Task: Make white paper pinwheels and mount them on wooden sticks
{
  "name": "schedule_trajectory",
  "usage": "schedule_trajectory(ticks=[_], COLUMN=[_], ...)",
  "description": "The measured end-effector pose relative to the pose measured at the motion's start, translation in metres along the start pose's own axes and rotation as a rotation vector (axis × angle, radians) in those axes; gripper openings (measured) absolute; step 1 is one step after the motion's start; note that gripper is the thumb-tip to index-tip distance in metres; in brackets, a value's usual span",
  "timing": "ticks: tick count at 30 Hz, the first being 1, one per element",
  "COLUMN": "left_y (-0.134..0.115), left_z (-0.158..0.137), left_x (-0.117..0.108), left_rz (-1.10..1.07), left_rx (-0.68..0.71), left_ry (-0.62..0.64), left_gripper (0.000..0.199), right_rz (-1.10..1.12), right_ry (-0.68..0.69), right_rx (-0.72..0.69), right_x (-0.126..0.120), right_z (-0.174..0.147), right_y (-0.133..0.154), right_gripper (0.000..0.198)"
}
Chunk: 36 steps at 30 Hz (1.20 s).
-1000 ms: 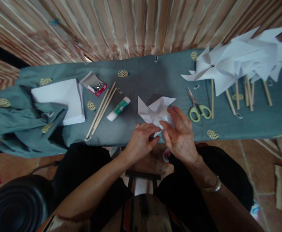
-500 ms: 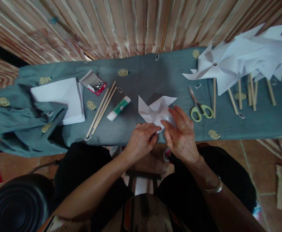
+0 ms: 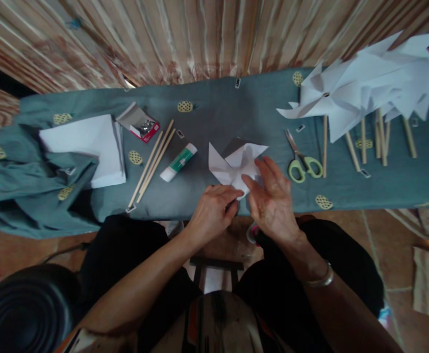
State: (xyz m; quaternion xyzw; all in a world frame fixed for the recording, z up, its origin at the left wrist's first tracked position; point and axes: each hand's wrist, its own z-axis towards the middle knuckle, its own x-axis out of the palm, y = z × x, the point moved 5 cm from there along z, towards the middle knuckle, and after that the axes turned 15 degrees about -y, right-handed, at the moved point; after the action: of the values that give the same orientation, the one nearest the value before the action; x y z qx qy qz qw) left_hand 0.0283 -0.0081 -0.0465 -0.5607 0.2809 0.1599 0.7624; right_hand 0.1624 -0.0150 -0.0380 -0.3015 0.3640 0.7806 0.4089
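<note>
A white paper pinwheel (image 3: 238, 169) with folded blades lies in front of me on the cloth-covered table (image 3: 221, 117). My left hand (image 3: 214, 208) pinches its near corner between thumb and fingers. From the right, my right hand (image 3: 273, 201) holds the pinwheel's right side, thumb near the middle and fingers bent over the blade; part of that blade is hidden. Left of the pinwheel lies a green and white glue stick (image 3: 179, 163). Scissors with light green handles (image 3: 304, 169) rest to its right, blades pointing away.
Several finished pinwheels on wooden sticks (image 3: 346, 93) are heaped at the right. Thin sticks (image 3: 151, 166), an open red and white box of small metal pieces (image 3: 142, 125) and a stack of white paper (image 3: 85, 147) sit at the left. A striped curtain (image 3: 207, 39) hangs behind the table.
Both hands keep their hold on the paper pinwheel, with only slight finger movement. The whole view has shifted a little.
</note>
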Motion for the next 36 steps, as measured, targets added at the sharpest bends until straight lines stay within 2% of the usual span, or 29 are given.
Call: schedule_trajectory(ticks=[11,24,36], left_y=[0.0014,0.0023,0.0021], left_z=[0.0003,0.0008,0.0015], left_x=[0.0003,0.0014,0.0003], left_rz=[0.008,0.010,-0.007], left_rx=[0.011,0.004,0.009], left_ry=[0.002,0.024,0.018], left_gripper=[0.025,0.025,0.024], right_rz=[0.062,-0.044,-0.017], right_ry=[0.055,0.072,0.066], right_rx=[0.066,0.017,0.046], right_x=[0.0049,0.0072,0.0085], right_z=[0.0039,0.0047,0.0064], right_y=[0.0012,0.0018,0.0018], right_gripper=[0.051,0.036,0.042])
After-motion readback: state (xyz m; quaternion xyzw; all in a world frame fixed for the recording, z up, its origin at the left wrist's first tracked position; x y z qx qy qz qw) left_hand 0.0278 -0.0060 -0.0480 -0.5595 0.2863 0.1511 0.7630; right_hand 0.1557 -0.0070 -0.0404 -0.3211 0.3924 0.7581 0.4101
